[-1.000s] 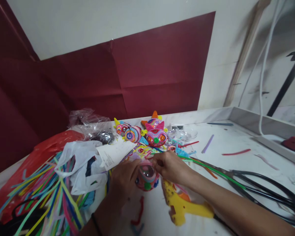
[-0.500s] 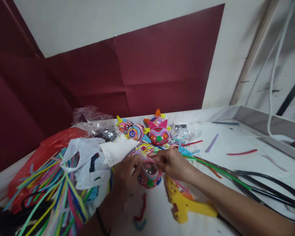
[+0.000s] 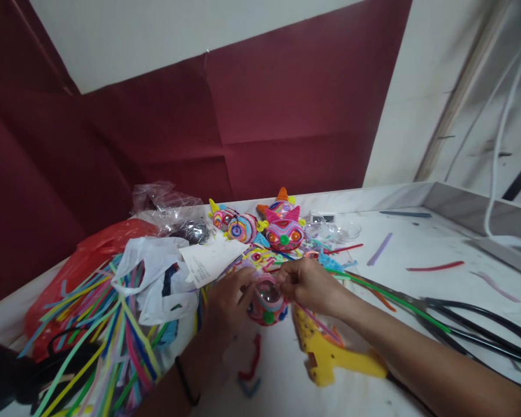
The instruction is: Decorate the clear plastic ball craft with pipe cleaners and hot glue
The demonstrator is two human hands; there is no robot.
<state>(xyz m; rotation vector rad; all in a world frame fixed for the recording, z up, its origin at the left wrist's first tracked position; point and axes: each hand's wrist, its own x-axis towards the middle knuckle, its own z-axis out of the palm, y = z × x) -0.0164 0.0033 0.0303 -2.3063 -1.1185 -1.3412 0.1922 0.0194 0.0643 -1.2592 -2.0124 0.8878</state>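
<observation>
A round ball (image 3: pixel 268 316), covered in coloured pipe cleaners with a bare clear window on top, sits low over the table between my hands. My left hand (image 3: pixel 231 301) curls its fingers against the ball's left side. At the ball's upper right edge, my right hand (image 3: pixel 306 282) is closed in a pinch; what lies between its fingertips is hidden. A long green pipe cleaner (image 3: pixel 395 297) runs past the right hand over the scissors (image 3: pixel 417 304); whether the hand holds it, I cannot tell. Below the right forearm lies a yellow glue gun (image 3: pixel 330 359).
Finished pipe-cleaner animal heads (image 3: pixel 284 234) stand behind my hands. To the left are a bundle of pipe cleaners (image 3: pixel 99 324), a white plastic bag (image 3: pixel 156 272), a red bag (image 3: pixel 91 255) and a paper slip (image 3: pixel 211 260). Loose pieces (image 3: pixel 434 266) are scattered right.
The view has shifted slightly, moving everything a little in the frame. Both hands stay at the ball with nearly the same hold.
</observation>
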